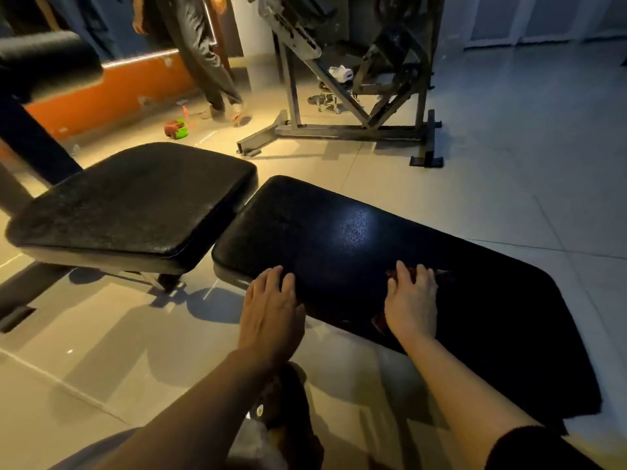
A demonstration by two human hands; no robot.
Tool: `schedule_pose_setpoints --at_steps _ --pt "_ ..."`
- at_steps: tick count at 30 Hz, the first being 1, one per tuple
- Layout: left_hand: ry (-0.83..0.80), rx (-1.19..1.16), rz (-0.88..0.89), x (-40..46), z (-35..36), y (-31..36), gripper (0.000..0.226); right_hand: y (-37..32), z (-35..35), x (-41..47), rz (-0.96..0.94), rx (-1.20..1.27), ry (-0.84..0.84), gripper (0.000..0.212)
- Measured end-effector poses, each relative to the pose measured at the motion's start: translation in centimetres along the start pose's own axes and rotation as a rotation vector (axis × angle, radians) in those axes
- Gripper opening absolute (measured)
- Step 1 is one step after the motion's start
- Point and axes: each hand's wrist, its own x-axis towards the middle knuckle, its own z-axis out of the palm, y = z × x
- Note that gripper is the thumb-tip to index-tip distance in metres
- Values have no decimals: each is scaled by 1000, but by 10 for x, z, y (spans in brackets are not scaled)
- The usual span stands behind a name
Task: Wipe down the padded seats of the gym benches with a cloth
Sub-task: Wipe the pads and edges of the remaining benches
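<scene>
A person [200, 56] in dark pants stands near an orange wall [112, 93]. A red and green thing [175, 128] lies on the tiled floor [509, 147], beside a metal rack [356, 106].

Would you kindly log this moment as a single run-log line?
stage: wiping | right hand: presses dark red cloth on long bench pad | left hand: flat on pad edge | square seat pad: untouched

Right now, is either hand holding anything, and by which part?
The right hand presses flat on the middle of a dark reddish cloth on the bench pad. The left hand holds nothing.
</scene>
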Motion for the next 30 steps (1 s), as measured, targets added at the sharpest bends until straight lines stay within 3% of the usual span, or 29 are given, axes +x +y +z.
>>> schedule_pose_setpoints --at_steps 7,11,13,16,20,23,27,30 --pt "92 -48 -86 15 -17 -44 64 -148 48 -3 -595 93 -267 48" --pt "143 -271 -221 12 -26 -55 59 -168 50 -31 -745 312 -391 47" --pt "170 -464 -271 3 -31 -55 53 -158 35 -45 -721 436 -455 51" --pt "121 -634 -189 -14 -35 -52 57 -155 5 -57 -589 518 -426 48" --pt "98 -1047 -175 -33 -63 -48 47 -168 -24 -67 -533 501 -373 44" --pt "120 -1309 -172 -45 -88 -48 45 -179 -45 -77 -536 500 -445 37" --pt "125 -1410 -194 -54 -109 -52 57 -188 -67 -91 -468 565 -591 21" --pt "168 -1309 -227 -59 -114 -48 61 -193 -83 -102 -368 696 -736 29"
